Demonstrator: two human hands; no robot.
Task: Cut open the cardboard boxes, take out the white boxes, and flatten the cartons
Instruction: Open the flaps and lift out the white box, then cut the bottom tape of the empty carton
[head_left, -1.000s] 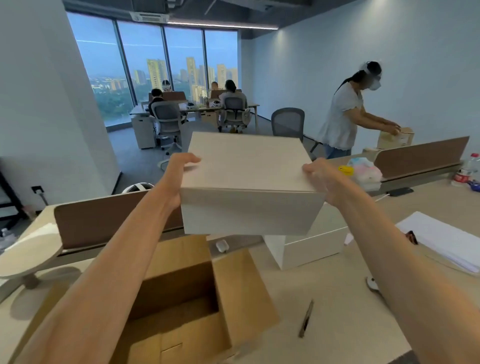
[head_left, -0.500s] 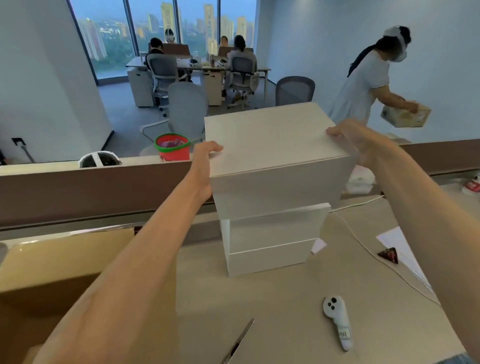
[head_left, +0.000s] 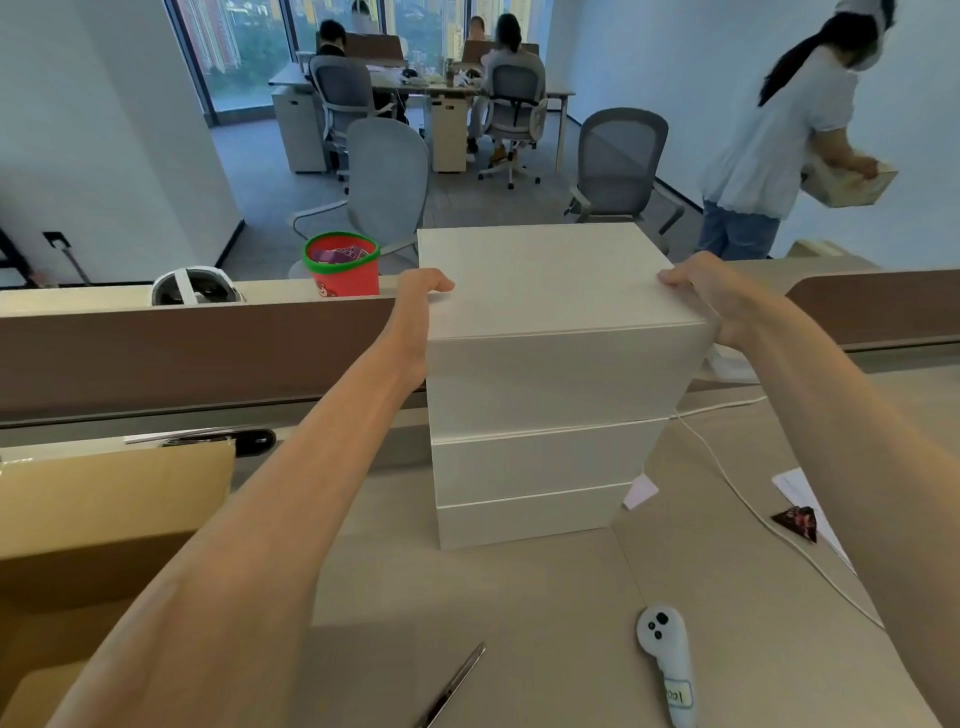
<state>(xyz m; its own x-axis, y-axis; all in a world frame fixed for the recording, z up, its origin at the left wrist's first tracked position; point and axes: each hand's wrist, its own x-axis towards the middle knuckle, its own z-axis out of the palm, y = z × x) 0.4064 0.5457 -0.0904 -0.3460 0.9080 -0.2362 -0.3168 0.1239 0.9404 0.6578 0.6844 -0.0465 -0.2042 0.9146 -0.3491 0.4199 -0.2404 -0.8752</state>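
At the far middle of the desk (head_left: 519, 597), by the brown divider (head_left: 208, 353): top white box (head_left: 545, 291) sits squarely on the lower white box (head_left: 530, 488). I grip the top one from both sides. Left hand (head_left: 423, 296): thumb hooked over the top edge, fingers hidden behind the left face. Right hand (head_left: 711, 301): fingers curled onto the top right edge, palm against the right face. Open cardboard carton (head_left: 104, 509) at my left, apart from the stack. Near edge: metal blade (head_left: 452, 686), white controller (head_left: 667, 660). White cable (head_left: 727, 493) runs right of the boxes.
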